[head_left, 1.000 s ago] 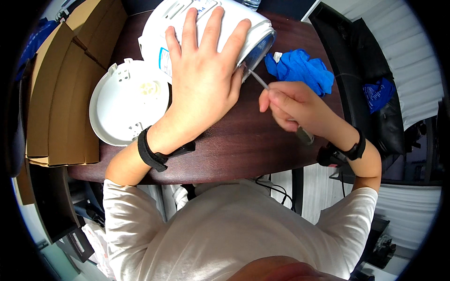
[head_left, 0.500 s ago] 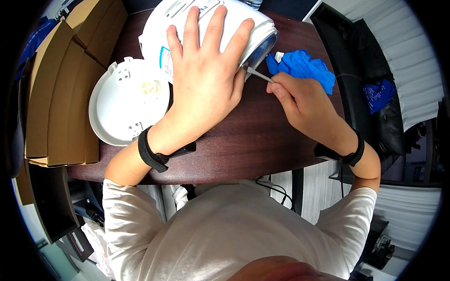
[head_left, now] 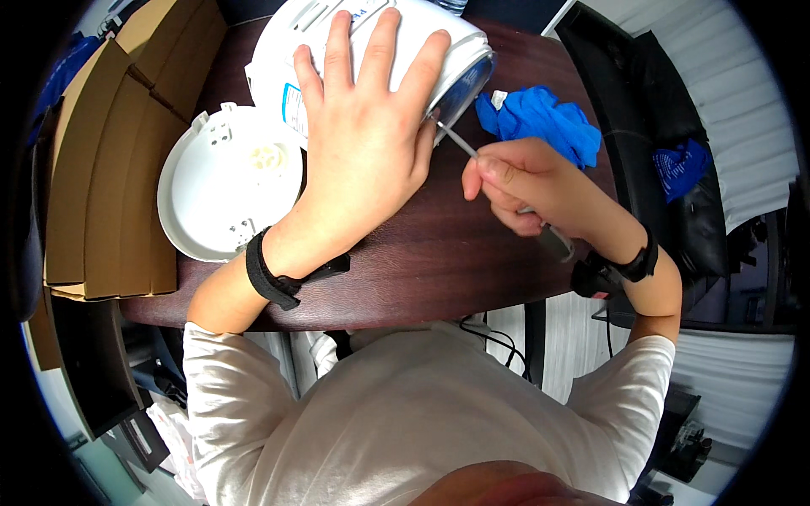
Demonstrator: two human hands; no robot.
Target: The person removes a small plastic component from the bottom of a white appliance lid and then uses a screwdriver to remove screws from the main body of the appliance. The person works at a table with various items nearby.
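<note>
My left hand lies with spread fingers on a white rounded plastic appliance, bracing it from above. The appliance has a dark, glossy curved panel at its right end. My right hand is closed around a screwdriver with a thin metal shaft; a greyish handle end shows below the palm. The shaft's tip touches or nearly touches the appliance's lower right edge, beside my left thumb; the exact contact is too small to tell. A round white plastic cover lies inner side up left of my left wrist.
A crumpled blue cloth lies right of the appliance on the dark wooden table. Cardboard boxes stand along the left edge. A black sofa holding a blue bag is beyond the right edge.
My right hand has turned and shifted slightly, and the screwdriver's handle end now shows. The appliance and my left hand have moved slightly left.
</note>
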